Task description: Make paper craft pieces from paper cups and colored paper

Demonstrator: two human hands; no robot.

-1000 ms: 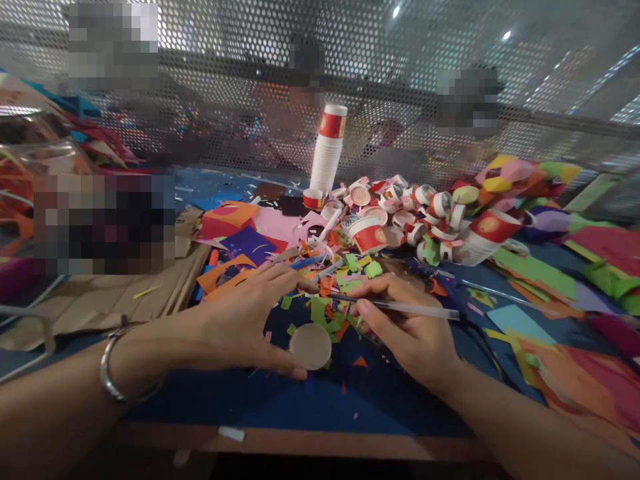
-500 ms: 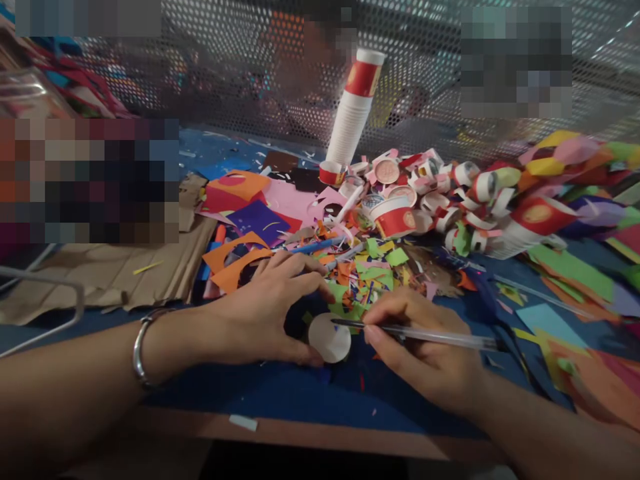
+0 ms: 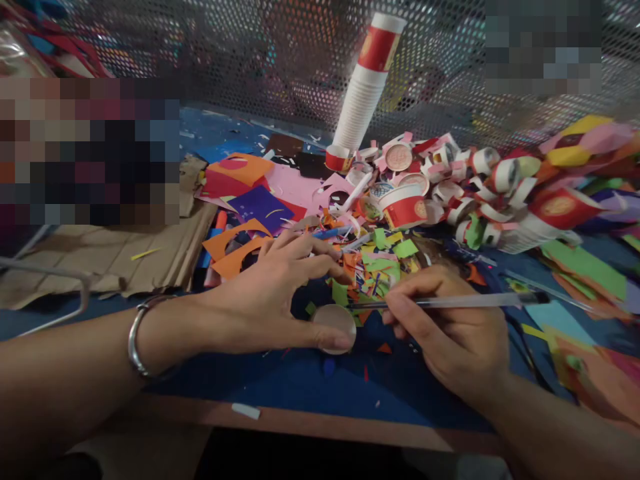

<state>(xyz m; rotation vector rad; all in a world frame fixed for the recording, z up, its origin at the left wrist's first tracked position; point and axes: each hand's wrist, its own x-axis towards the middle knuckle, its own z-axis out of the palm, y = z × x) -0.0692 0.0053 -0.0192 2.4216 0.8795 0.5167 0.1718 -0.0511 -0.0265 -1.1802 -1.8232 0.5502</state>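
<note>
A small round pale disc (image 3: 327, 321), like a cardboard circle, lies on the blue table among paper scraps. My left hand (image 3: 280, 293) is spread over the table with its thumb resting on top of the disc. Its other fingers are apart, beyond the disc's far side, with nothing between them. Pinched in my right hand (image 3: 450, 327) is a slim clear-barrelled pen (image 3: 460, 300), held almost level. Its dark tip points left, close to the disc's upper right edge; whether it touches, I cannot tell.
Coloured paper scraps (image 3: 375, 263) cover the table beyond my hands. A tall stack of paper cups (image 3: 361, 97) leans behind cut red-and-white cups (image 3: 403, 205). Brown cardboard (image 3: 110, 257) lies left, coloured sheets (image 3: 595, 367) right. A perforated metal screen (image 3: 225, 60) stands at the back.
My left thumb has moved from beside the disc onto it. The pen tip came over the disc, then drew back to its edge. The view has tilted downward.
</note>
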